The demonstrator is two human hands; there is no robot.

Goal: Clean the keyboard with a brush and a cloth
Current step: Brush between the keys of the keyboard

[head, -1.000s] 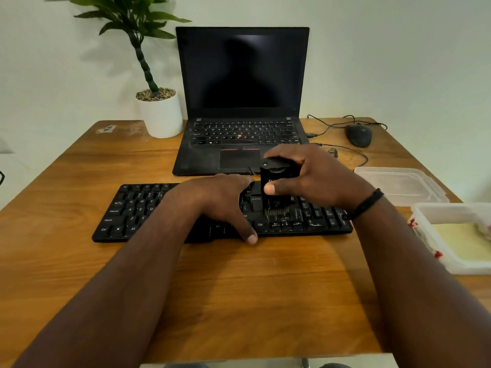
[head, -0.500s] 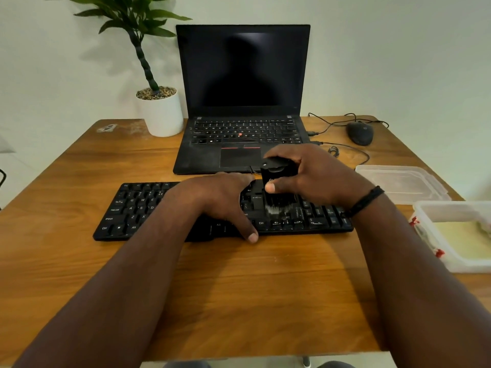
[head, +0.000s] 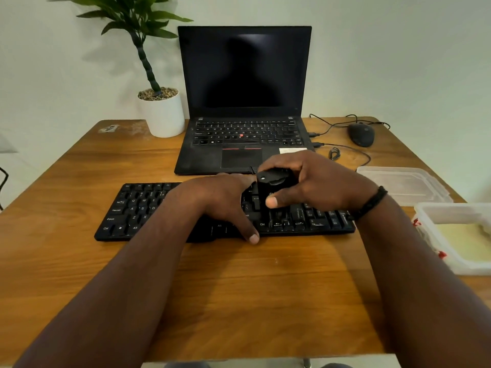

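Note:
A black keyboard lies across the middle of the wooden desk. My left hand rests on its centre, thumb hooked over the front edge and fingers over the back, gripping it. My right hand grips a small black brush upright, bristles down on the keys right of centre; the bristles are hard to see against the dark keys. A pale yellow cloth lies in a white tub at the right edge.
An open black laptop stands behind the keyboard. A white potted plant sits back left, a black mouse with cables back right. A clear lid and the white tub occupy the right side.
My right hand has shifted the brush slightly back across the keys. My left hand stays in place on the keyboard.

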